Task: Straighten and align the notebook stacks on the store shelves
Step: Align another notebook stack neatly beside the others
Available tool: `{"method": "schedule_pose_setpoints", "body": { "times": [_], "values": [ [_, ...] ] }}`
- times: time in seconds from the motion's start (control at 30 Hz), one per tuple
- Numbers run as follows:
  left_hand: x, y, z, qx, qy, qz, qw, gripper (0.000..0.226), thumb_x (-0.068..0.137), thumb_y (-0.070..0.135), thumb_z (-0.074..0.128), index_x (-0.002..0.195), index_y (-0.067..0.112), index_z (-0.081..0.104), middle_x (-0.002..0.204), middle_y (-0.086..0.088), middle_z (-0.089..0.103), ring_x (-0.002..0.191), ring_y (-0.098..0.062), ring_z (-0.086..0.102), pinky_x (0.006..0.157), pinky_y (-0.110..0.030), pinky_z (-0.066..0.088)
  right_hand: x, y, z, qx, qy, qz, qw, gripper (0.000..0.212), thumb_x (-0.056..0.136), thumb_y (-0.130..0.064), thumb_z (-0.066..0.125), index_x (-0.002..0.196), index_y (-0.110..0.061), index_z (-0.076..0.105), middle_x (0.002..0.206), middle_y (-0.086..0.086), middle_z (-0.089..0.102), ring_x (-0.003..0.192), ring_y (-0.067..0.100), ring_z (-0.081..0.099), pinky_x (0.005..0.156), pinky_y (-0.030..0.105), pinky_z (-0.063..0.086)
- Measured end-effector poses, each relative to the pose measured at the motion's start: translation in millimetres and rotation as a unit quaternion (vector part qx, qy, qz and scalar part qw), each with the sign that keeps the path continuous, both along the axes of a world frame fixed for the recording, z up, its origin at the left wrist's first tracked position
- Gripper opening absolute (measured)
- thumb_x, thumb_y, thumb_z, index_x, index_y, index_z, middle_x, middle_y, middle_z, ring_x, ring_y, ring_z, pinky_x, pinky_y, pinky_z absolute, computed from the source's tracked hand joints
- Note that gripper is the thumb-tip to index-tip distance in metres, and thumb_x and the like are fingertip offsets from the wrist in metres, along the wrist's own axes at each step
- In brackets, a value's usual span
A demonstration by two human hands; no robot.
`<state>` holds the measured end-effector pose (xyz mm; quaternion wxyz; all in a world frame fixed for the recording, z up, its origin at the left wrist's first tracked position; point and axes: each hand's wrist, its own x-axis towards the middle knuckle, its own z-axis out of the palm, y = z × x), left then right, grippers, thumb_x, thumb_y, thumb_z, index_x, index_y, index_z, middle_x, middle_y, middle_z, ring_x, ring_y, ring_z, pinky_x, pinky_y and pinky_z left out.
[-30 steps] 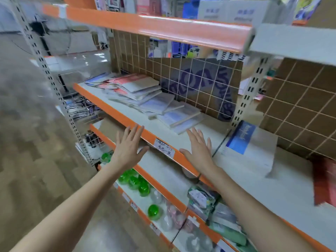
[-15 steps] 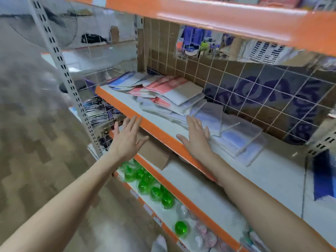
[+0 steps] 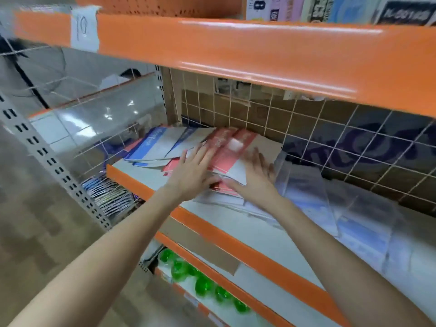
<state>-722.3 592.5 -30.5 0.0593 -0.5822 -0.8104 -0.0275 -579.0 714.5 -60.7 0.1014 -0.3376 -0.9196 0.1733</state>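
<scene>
Progress: As I read it from out here, the job is barely begun; the red notebook stack (image 3: 226, 159) between my hands sits skewed, its covers fanned and corners out of line.
Left hand: my left hand (image 3: 192, 172) lies flat with fingers spread wide on the near-left part of that stack, pressing down and holding nothing.
Right hand: my right hand (image 3: 256, 175) is likewise flat and wide on the near-right part of the pile, fingers pointing to the back of the shelf, gripping nothing.
Still to do, left: just past my left hand the blue notebooks (image 3: 155, 147) lie splayed at angles, overlapping one another and slipping under the red ones.
Still to do, right: beyond my right hand the wrapped notebooks (image 3: 311, 197) in clear film trail away in a loose slide (blurred, so I cannot count them).
Judgement: every pile I can see looks unsquared, so nearly all the work is left.
Surface: the pale shelf board (image 3: 236, 223) with an orange front lip lies under both wrists; bare board shows near my forearms.
Room: a wire grid back panel (image 3: 330, 142) stands behind the piles, an orange shelf above (image 3: 236, 48) hangs over my hands, and green balls (image 3: 203, 285) sit on a lower shelf beneath my arms.
</scene>
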Motion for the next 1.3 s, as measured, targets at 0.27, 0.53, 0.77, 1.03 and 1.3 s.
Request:
{"method": "schedule_pose_setpoints", "body": {
  "times": [0.27, 0.53, 0.77, 1.03, 1.3],
  "values": [
    [-28, 25, -11, -0.034, 0.018, -0.141, 0.989, 0.068, 0.095, 0.054, 0.025, 0.151, 0.018, 0.008, 0.158, -0.001, 0.009, 0.145, -0.017, 0.006, 0.115, -0.039, 0.001, -12, -18, -8, 0.099, -0.075, -0.09, 0.988, 0.086, 0.089, -0.066, 0.032, 0.151, -0.01, 0.008, 0.158, 0.011, 0.009, 0.145, 0.024, 0.01, 0.112, 0.045, 0.011],
    [-27, -6, -6, 0.01, 0.033, -0.185, 0.982, 0.055, 0.099, 0.04, 0.036, 0.147, 0.019, 0.023, 0.155, -0.002, 0.021, 0.142, -0.022, 0.014, 0.113, -0.045, 0.008, -3, -73, 6, 0.056, -0.137, -0.137, 0.98, 0.065, 0.1, -0.011, 0.036, 0.151, -0.013, -0.005, 0.16, 0.005, -0.003, 0.147, 0.018, -0.001, 0.117, 0.048, 0.001],
    [2, -34, -7, 0.005, 0.097, -0.257, 0.962, 0.058, 0.097, 0.008, 0.035, 0.15, 0.016, 0.013, 0.158, -0.006, 0.012, 0.145, -0.024, 0.008, 0.115, -0.045, 0.002, 19, -132, 11, 0.057, -0.102, -0.153, 0.981, 0.081, 0.087, 0.013, 0.032, 0.153, -0.024, 0.002, 0.16, 0.001, 0.0, 0.147, 0.014, 0.001, 0.116, 0.04, -0.003],
    [55, -57, -7, 0.041, 0.055, -0.304, 0.95, 0.056, 0.097, 0.004, 0.027, 0.15, 0.013, 0.011, 0.157, -0.006, 0.012, 0.144, -0.023, 0.011, 0.115, -0.043, 0.006, 69, -181, 16, 0.128, -0.094, -0.288, 0.944, 0.073, 0.092, 0.004, 0.037, 0.152, -0.022, 0.006, 0.16, 0.009, 0.006, 0.147, 0.02, 0.007, 0.116, 0.043, 0.003],
    [170, -57, 9, 0.097, 0.037, -0.376, 0.921, 0.058, 0.098, 0.005, 0.027, 0.151, 0.014, 0.006, 0.158, -0.006, 0.009, 0.145, -0.023, 0.007, 0.115, -0.044, 0.002, 179, -204, 32, 0.159, -0.106, -0.4, 0.896, 0.093, 0.083, -0.005, 0.061, 0.152, -0.021, 0.001, 0.159, 0.012, 0.004, 0.147, 0.022, 0.004, 0.115, 0.044, 0.006]
  ]
}}
